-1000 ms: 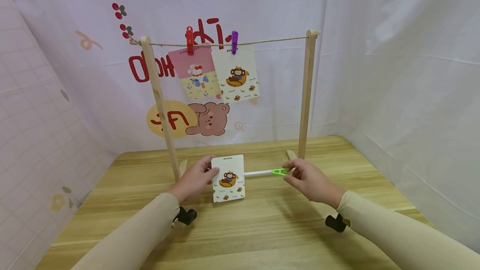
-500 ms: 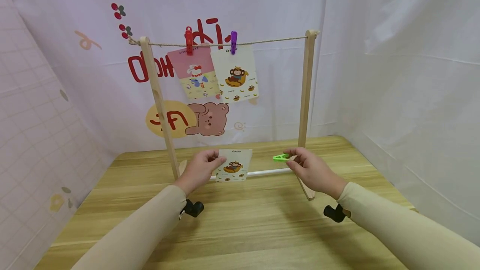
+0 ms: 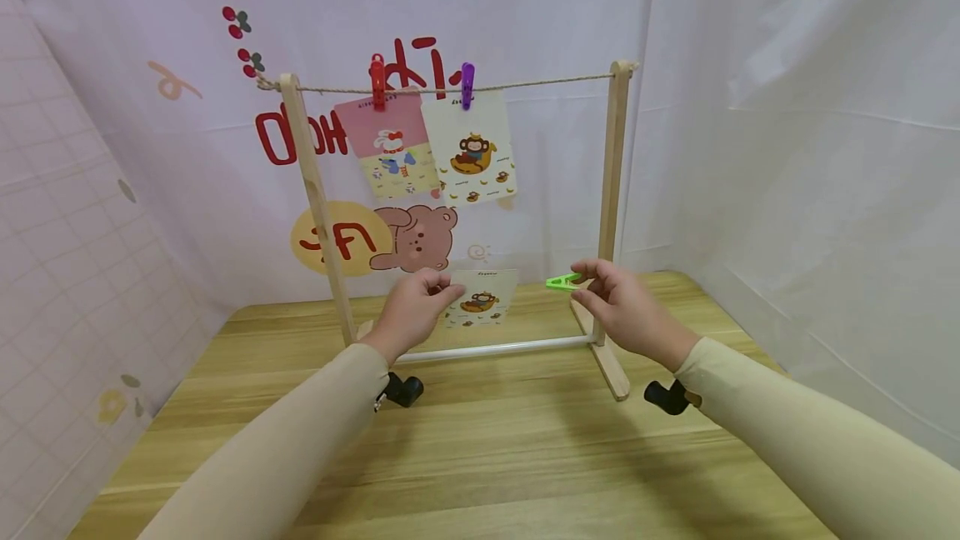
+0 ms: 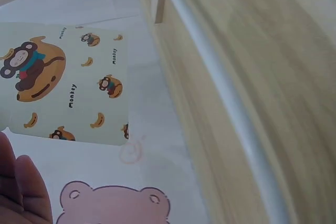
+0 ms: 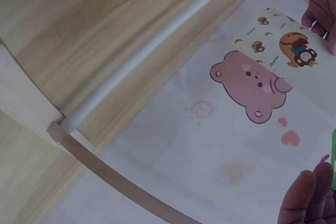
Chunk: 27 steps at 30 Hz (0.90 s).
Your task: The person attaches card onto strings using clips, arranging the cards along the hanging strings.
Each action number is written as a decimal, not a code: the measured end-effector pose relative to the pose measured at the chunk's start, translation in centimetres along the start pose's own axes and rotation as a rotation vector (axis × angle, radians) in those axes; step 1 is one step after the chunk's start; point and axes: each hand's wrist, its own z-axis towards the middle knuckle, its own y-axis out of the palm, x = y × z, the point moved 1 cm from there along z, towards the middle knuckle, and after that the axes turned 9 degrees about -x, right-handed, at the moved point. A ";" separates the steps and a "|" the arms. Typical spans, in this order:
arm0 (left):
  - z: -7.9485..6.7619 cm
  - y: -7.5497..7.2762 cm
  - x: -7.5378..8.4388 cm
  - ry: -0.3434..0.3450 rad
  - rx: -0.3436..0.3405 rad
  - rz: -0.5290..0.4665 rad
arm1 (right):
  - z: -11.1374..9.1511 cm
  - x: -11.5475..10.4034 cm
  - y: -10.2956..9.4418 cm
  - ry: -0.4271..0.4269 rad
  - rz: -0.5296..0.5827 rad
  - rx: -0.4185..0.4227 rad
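Note:
My left hand (image 3: 414, 312) pinches the left edge of a white monkey card (image 3: 483, 300), held in the air below the string. In the left wrist view the same card (image 4: 68, 82) shows monkeys and bananas, with some fingers (image 4: 32, 190) at the lower left. Off to the right, my right hand (image 3: 628, 307) holds a green clothespin (image 3: 562, 282) between thumb and fingers, its tip pointing left towards the card. Overhead, a red clothespin (image 3: 378, 83) fixes a pink rabbit card (image 3: 392, 148) to the string (image 3: 540, 84), and a purple clothespin (image 3: 468, 86) fixes another monkey card (image 3: 472, 165).
Two wooden posts (image 3: 611, 190) carry the string at either end, and a white rod (image 3: 517, 347) joins them low down. The frame's wooden foot (image 3: 611, 369) rests on the wood-grain table (image 3: 480, 457). A printed curtain (image 3: 540, 215) hangs behind.
Both hands have risen from near the tabletop. The monkey card has moved up and slightly right with the left hand, and the green clothespin has gone up with the right.

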 end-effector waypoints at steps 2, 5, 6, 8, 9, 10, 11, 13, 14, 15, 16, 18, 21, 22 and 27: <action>0.3 -0.1 0.5 0.013 0.011 0.009 | 0.2 -0.2 -0.3 -0.020 -0.036 0.026; 0.7 -0.2 1.1 0.033 0.018 0.025 | 0.5 -0.6 -0.6 -0.050 -0.083 0.060; 0.9 -0.2 1.3 0.041 0.017 0.032 | 0.6 -0.7 -0.7 -0.059 -0.094 0.067; 1.1 -0.3 1.7 0.058 0.017 0.047 | 0.8 -0.9 -1.0 -0.069 -0.108 0.076; 1.2 -0.3 1.9 0.067 0.018 0.053 | 0.8 -1.0 -1.1 -0.076 -0.111 0.079; 1.4 -0.3 2.1 0.080 0.020 0.064 | 0.9 -1.1 -1.2 -0.082 -0.114 0.084; 1.5 -0.3 2.3 0.092 0.022 0.068 | 1.0 -1.2 -1.3 -0.089 -0.119 0.089; 1.8 -0.3 2.6 0.114 0.025 0.068 | 1.1 -1.4 -1.5 -0.105 -0.131 0.099; 2.0 -0.3 2.7 0.124 0.027 0.074 | 1.1 -1.5 -1.6 -0.118 -0.140 0.105; 2.1 -0.3 2.9 0.132 0.031 0.076 | 1.2 -1.6 -1.7 -0.131 -0.146 0.110; 2.3 -0.3 3.0 0.140 0.033 0.076 | 1.3 -1.7 -1.8 -0.140 -0.150 0.116; 2.5 -0.3 3.4 0.155 0.038 0.072 | 1.5 -1.9 -2.0 -0.161 -0.165 0.128; 2.9 -0.5 4.0 0.171 0.042 0.069 | 1.7 -2.3 -2.3 -0.194 -0.181 0.145; 3.0 -0.6 4.2 0.180 0.043 0.066 | 1.7 -2.5 -2.5 -0.204 -0.190 0.153; 3.6 -0.9 5.3 0.221 0.060 0.091 | 2.0 -3.4 -3.1 -0.255 -0.216 0.189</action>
